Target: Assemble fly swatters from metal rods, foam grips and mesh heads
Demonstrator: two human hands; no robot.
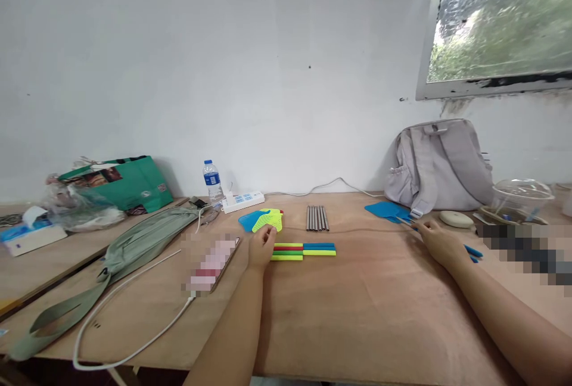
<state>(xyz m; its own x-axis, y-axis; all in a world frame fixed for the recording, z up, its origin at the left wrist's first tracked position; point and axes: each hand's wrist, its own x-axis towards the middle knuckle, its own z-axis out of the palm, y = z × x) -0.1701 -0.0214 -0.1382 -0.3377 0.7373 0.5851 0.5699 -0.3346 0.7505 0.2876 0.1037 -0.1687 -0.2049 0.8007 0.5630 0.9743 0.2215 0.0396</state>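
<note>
Off to the right, flat blue plastic pieces [385,210] lie left of and beyond the right hand [432,239] — farther from the left hand [261,247]. Both look curled, can't tell if gripping.

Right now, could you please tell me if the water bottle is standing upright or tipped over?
Upright: the water bottle stands next to the white power strip, with its blue cap at the top.
</note>
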